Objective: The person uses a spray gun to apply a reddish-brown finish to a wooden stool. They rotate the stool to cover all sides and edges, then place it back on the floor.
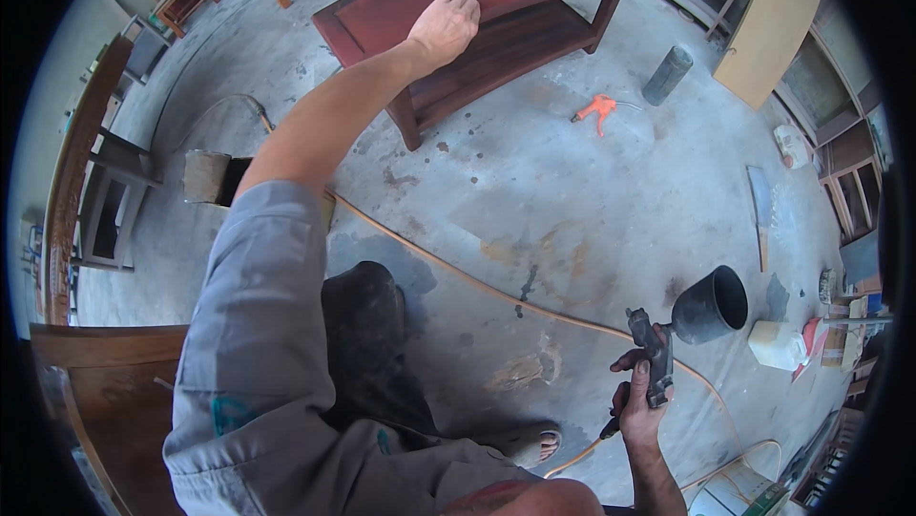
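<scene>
My left hand (445,27) is stretched out over the near edge of a dark red wooden table (401,10) with a lower shelf. Its fingers are curled closed, back of the hand toward me; whatever may be inside them is hidden. Low on the right, my right hand (641,400) is wrapped round a dark spray gun (651,354). A black cup (701,311) is attached to the gun and tilts to the right. From the gun's handle end runs an orange-tan air hose (577,456).
More hose (458,273) crosses the concrete floor. An orange blow gun (598,111) and a dark cylinder (668,75) are by the table. A bucket (202,177) lies tipped at left. Farther right are a long-bladed tool (759,215), a white jug (778,344) and cabinets (840,86).
</scene>
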A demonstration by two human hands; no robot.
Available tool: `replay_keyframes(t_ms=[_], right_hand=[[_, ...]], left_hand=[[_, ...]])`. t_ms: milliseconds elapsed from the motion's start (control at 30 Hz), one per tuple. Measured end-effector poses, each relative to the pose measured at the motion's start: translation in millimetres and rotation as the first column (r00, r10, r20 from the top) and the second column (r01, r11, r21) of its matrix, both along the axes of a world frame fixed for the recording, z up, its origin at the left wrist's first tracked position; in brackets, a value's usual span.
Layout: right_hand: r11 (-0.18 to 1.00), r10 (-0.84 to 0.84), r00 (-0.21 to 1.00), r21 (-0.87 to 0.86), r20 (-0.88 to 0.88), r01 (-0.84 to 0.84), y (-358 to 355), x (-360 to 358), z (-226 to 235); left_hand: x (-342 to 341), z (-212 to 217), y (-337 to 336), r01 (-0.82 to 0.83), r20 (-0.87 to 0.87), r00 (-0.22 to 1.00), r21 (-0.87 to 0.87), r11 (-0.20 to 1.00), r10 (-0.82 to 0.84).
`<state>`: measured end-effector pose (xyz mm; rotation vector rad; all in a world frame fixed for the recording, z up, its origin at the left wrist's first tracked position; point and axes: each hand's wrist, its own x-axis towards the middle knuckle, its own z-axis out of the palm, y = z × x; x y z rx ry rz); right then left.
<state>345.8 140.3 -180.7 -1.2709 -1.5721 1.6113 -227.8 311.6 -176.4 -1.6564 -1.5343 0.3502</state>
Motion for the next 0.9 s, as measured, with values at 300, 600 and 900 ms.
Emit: replay_keyframes(t_ms=[300, 600, 900], right_hand=[[0.994, 0.108, 0.994, -0.009, -0.032, -0.108, 15.3, -37.7, -29.3], [0.984, 0.052, 0.995, 0.173, -0.091, -0.036, 88.5, -90.7, -28.0], [0.939, 0.006, 0.998, 0.344, -0.069, 0.018, 224.2, -210.3, 39.2]], left_hand=[[3.7, 4.3, -86.1, 0.198, 0.242, 0.951, -0.005, 0.98, -0.191], [-30.1, 36.3, -96.8, 0.212, 0.391, 0.898, 0.018, 0.977, -0.202], [-136.1, 63.6, -72.8, 0.2, 0.623, 0.758, 0.059, 0.978, -0.193]])
